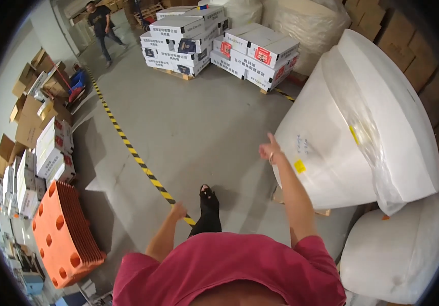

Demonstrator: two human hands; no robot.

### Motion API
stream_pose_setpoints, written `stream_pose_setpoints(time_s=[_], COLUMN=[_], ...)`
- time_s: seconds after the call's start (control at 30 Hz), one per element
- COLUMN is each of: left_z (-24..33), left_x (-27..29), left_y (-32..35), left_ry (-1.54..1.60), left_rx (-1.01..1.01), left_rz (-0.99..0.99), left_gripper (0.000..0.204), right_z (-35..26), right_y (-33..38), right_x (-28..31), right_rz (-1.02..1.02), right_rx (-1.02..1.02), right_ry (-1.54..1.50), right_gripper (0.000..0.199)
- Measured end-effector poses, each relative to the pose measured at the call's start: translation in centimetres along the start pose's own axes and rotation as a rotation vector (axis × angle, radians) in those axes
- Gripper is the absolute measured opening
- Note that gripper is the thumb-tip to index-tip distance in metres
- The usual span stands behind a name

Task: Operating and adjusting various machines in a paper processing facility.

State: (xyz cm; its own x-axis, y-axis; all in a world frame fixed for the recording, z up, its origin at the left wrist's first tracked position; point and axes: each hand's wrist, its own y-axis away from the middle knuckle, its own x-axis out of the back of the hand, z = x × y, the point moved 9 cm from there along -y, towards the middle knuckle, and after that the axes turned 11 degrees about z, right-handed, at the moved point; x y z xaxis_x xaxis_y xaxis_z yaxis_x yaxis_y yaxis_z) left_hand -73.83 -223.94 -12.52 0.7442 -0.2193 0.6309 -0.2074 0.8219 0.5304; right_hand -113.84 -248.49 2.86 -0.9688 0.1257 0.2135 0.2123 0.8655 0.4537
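Two hands in view, both mine. My right hand (269, 151) is raised, fingers curled in with the thumb up, its grip holding nothing, just beside the near face of the large white wrapped bale (362, 127); contact cannot be confirmed. The bale stands on the concrete floor (194, 127) by its right edge, sheathed in clear film with small yellow labels. My left hand (179, 210) hangs low, loosely closed, empty, above the yellow-black floor stripe (133, 153). The bale's base is partly hidden by my arm.
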Motion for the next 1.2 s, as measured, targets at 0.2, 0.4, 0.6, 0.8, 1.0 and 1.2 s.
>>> stream_pose_setpoints(time_s=[0.2, 0.4, 0.6, 0.8, 1.0, 1.2], left_z=[-24.0, -6.6, 11.2, 12.8, 15.7, 21.2], left_x=[2.2, 16.0, 24.1, 22.7, 26.4, 32.0], left_y=[-7.1, -18.9, -30.3, -38.4, -41.1, -50.5], left_ry=[-0.197, 0.026, 0.540, 0.522, 0.558, 0.509], left_rx=[0.386, 0.168, 0.410, 0.609, 0.773, 0.728], left_rz=[0.000, 0.046, 0.273, 0.193, 0.229, 0.164], left_gripper=[0.023, 0.023, 0.056, 0.018, 0.021, 0.025], right_z=[-16.0, -25.0, -27.5, -31.0, -35.0, -35.1], right_y=[-16.3, -26.7, -40.7, -53.1, -61.9, -70.1], right_x=[-6.8, -10.9, -13.1, -13.5, -15.6, -17.0], right_rz=[0.000, -0.054, -0.005, 0.057, 0.050, 0.121], right_rx=[-0.062, -0.123, -0.207, -0.348, -0.361, -0.408], right_ry=[-0.025, -0.080, -0.100, -0.155, -0.159, -0.377], right_gripper=[0.072, 0.071, 0.073, 0.073, 0.063, 0.059])
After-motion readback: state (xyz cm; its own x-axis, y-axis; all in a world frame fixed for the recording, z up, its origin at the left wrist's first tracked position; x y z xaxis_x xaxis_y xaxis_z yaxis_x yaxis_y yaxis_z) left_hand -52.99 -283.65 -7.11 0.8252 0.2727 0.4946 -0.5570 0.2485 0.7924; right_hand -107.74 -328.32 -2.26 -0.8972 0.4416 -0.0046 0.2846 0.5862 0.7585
